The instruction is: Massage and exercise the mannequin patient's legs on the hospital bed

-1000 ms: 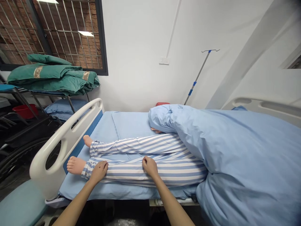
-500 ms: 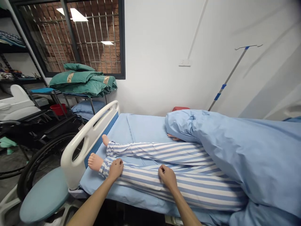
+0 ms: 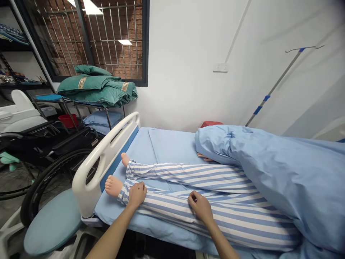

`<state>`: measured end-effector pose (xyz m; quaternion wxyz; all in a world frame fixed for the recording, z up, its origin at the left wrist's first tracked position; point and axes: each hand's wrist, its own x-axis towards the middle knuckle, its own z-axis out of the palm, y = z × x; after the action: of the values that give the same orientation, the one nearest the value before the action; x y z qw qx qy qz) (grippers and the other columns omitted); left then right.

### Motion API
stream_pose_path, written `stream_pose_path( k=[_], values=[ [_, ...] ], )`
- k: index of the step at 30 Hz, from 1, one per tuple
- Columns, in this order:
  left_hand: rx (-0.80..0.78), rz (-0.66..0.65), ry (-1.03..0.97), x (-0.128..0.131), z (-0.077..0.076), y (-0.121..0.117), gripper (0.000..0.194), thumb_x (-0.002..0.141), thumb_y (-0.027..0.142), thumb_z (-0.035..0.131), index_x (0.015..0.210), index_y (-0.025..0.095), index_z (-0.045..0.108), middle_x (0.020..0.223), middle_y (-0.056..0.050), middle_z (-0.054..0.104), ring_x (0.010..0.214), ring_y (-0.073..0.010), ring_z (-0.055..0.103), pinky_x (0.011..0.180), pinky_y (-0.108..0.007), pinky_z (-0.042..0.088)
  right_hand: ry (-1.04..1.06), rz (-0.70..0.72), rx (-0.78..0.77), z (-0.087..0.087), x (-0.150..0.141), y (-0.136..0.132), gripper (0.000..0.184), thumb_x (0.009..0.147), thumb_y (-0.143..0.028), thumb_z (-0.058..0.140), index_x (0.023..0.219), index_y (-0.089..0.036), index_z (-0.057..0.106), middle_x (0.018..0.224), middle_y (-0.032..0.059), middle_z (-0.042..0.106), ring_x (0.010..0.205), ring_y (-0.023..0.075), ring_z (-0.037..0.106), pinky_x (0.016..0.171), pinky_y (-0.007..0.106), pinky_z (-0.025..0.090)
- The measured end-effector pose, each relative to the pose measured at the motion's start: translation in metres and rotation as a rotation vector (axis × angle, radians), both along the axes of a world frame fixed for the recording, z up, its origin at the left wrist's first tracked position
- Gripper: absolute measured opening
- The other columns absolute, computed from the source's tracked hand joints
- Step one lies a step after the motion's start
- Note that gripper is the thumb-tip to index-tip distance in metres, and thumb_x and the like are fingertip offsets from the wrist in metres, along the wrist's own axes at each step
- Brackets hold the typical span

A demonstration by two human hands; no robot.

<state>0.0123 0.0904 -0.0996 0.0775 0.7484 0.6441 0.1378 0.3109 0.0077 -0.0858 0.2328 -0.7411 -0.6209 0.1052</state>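
hidden: manikin's upper body under blue quilt [image 3: 269, 172] | mostly hidden: red object [image 3: 211, 124] behind quilt, kind unclear | too small to tell: items on dark shelf [image 3: 10, 79] | cut off: wheelchair [image 3: 40, 142] at left edge

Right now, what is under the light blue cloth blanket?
Blue-and-white striped pyjama legs enter beneath the blanket, and a hand shows at its edge; the body above is covered.

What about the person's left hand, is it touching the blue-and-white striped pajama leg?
Touching. The head camera view shows the left hand resting on the blue-and-white striped pajama leg near the ankle cuff, with no gap between them.
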Motion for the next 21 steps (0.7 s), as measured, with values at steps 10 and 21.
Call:
stream_pose_path(
  k=[10, 21],
  values=[
    [-0.041, 0.050, 0.060, 0.005, 0.012, -0.004, 0.026, 0.083, 0.024, 0.036, 0.085, 0.018, 0.061, 0.087, -0.007, 0.066, 0.084, -0.0195, 0.058, 0.073, -0.029, 0.035, 0.090, 0.142, -0.021, 0.015, -0.049, 0.044, 0.024, 0.075, -0.025, 0.042, 0.094, -0.018, 0.053, 0.087, 0.0047, 0.062, 0.085, 0.0191, 0.057, 0.075, 0.028, 0.038],
    [-0.122, 0.047, 0.008, 0.004, 0.019, -0.002, 0.028, 0.081, 0.025, 0.039, 0.089, 0.015, 0.063, 0.087, -0.010, 0.066, 0.086, -0.0217, 0.058, 0.075, -0.032, 0.036, 0.213, 0.495, 0.058, 0.040, -0.224, 0.158, 0.054, 0.070, -0.033, 0.056, 0.120, -0.014, 0.045, 0.118, 0.0116, 0.053, 0.109, 0.0219, 0.048, 0.092, 0.032, 0.036]
  ],
)
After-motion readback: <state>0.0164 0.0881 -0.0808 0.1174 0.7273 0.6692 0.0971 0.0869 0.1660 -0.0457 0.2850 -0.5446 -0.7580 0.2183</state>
